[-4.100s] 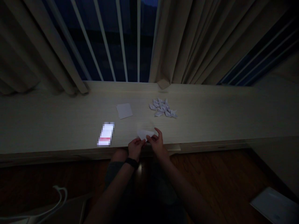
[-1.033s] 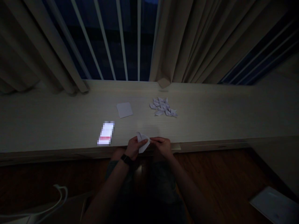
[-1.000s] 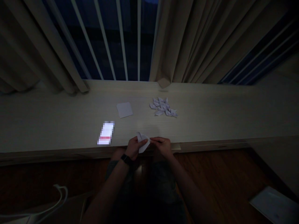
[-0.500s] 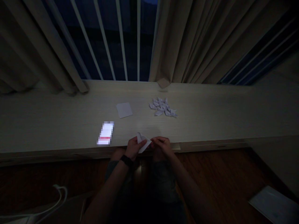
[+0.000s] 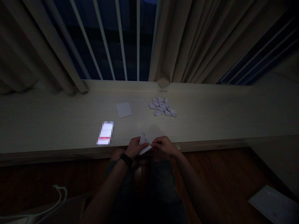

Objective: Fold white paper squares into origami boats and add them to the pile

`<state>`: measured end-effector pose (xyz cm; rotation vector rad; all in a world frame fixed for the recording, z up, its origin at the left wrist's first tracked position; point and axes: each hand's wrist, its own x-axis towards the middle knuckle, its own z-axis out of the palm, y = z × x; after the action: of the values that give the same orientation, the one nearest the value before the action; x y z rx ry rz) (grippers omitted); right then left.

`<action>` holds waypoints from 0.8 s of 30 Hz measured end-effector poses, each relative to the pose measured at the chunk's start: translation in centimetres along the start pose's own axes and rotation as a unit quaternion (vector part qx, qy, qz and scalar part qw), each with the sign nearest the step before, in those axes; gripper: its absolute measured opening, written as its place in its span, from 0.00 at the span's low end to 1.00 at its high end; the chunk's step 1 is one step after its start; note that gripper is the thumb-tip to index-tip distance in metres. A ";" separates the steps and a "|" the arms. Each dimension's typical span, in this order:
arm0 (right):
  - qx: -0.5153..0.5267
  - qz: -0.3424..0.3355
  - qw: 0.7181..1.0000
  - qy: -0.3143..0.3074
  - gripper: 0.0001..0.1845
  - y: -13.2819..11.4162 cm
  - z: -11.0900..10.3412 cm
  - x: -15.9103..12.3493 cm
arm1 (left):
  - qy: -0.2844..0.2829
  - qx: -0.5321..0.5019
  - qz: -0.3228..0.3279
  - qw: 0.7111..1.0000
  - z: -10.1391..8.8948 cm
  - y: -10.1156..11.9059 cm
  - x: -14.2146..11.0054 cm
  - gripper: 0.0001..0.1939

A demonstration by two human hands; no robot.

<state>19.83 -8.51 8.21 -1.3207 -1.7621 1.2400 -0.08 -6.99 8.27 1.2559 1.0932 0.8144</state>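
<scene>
A partly folded sheet of white paper (image 5: 145, 148) is held between my two hands, just over the front edge of the pale ledge. My left hand (image 5: 135, 147) is closed on its left side, with the thumb lying across the paper. At its right tip, my right hand (image 5: 164, 145) pinches the paper between thumb and fingers. Beyond the hands, a pile of small folded paper pieces (image 5: 163, 107) lies on the ledge. To the left of that pile is a flat square of paper (image 5: 124, 110).
A phone with a lit, blurred screen (image 5: 105, 133) lies on the ledge (image 5: 210, 115), left of my hands. Curtains (image 5: 182, 40) and a barred window stand behind. A white cable (image 5: 61, 193) is at lower left, and a pale flat object (image 5: 274, 202) at lower right.
My right hand has shifted slightly left and down, closer to my left hand. The paper has turned a little, and its upper flap now stands more curled.
</scene>
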 end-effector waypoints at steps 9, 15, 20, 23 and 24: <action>-0.071 -0.029 0.997 0.003 0.15 -0.4 0.1 -0.9 | -0.051 0.012 -0.032 0.998 -0.1 0.1 0.0 0.16; 0.057 0.016 0.998 -0.009 0.18 1.1 -0.2 -0.7 | -0.052 0.045 -0.024 0.997 -0.2 0.7 0.3 0.16; 0.032 0.005 0.999 -0.004 0.16 0.6 0.3 -1.0 | -0.070 0.055 -0.026 0.996 -0.3 0.1 0.5 0.18; -0.012 -0.018 1.000 0.022 0.15 0.5 0.6 -1.2 | -0.087 0.032 -0.035 0.995 -0.5 -0.5 0.6 0.19; -0.017 -0.021 0.999 0.022 0.15 0.6 0.6 -1.3 | -0.098 0.019 -0.037 0.994 -0.6 -0.6 0.5 0.20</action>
<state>19.92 -9.89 7.53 -1.3144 -1.7781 1.1547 -0.51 -6.40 7.56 1.2914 0.9951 0.6037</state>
